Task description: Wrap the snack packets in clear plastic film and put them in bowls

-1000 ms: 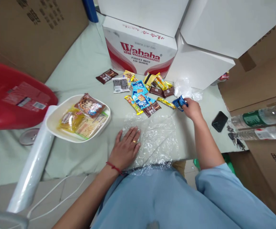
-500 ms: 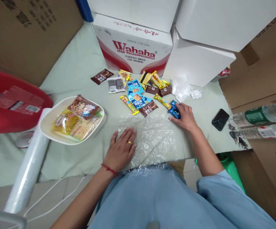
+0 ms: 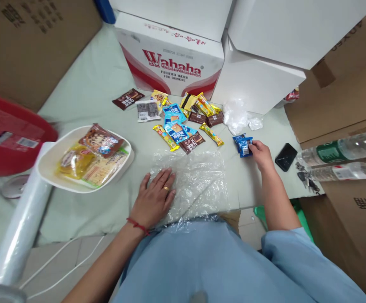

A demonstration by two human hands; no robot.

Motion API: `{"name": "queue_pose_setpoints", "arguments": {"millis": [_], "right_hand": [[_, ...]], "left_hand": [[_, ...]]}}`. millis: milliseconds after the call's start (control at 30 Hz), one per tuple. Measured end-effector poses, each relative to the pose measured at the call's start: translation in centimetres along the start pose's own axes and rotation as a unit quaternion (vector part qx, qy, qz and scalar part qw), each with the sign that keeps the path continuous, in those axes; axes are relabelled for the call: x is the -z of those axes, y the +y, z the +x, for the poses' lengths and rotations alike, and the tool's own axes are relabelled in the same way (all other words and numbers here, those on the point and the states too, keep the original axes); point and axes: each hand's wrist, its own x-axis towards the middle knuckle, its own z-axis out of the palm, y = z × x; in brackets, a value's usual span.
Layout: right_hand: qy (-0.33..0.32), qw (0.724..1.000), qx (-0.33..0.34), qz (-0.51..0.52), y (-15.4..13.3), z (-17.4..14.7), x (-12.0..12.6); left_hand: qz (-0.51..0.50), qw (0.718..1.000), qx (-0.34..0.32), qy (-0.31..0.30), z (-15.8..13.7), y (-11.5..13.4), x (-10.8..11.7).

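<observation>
My left hand (image 3: 156, 193) lies flat with fingers stretched out, on the left edge of a sheet of clear plastic film (image 3: 198, 181). To the right, my right hand (image 3: 260, 153) pinches the edge of a dark blue snack packet (image 3: 245, 147); another blue packet sits half hidden behind it. Between the film and the boxes lies a loose pile of wrapped snacks: light blue packets (image 3: 175, 126), brown packets (image 3: 193, 142), and yellow stick packets (image 3: 212, 134). A crumpled clear plastic bag (image 3: 236, 118) lies behind the blue packets.
A white bowl (image 3: 46, 172) with snack packs stands at left, by a film roll (image 3: 21, 219) and a red container (image 3: 9, 134). A Wahaha carton (image 3: 173, 63) stands behind. At right are a black phone (image 3: 286, 157), keys (image 3: 307, 179) and plastic bottles (image 3: 353, 145).
My right hand has moved right, pulling the blue packets away from the yellow stick packet. My left hand stays flat on the film. The view has shifted slightly.
</observation>
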Motion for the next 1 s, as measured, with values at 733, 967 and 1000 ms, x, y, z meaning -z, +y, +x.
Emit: {"name": "queue_pose_setpoints", "arguments": {"millis": [733,967,1000], "right_hand": [[0.087,0.974,-0.008,-0.211,-2.2,0.0,-1.3],[0.070,0.960,-0.065,-0.264,-0.2,-3.1,-0.6],[0.081,0.961,-0.057,-0.256,-0.1,-3.0,-0.3]], "left_hand": [[-0.041,0.999,0.016,-0.006,0.1,0.2,0.3],[-0.041,0.999,0.019,-0.007,0.1,0.2,0.2],[-0.039,0.999,0.018,-0.006,0.1,0.2,0.2]]}}
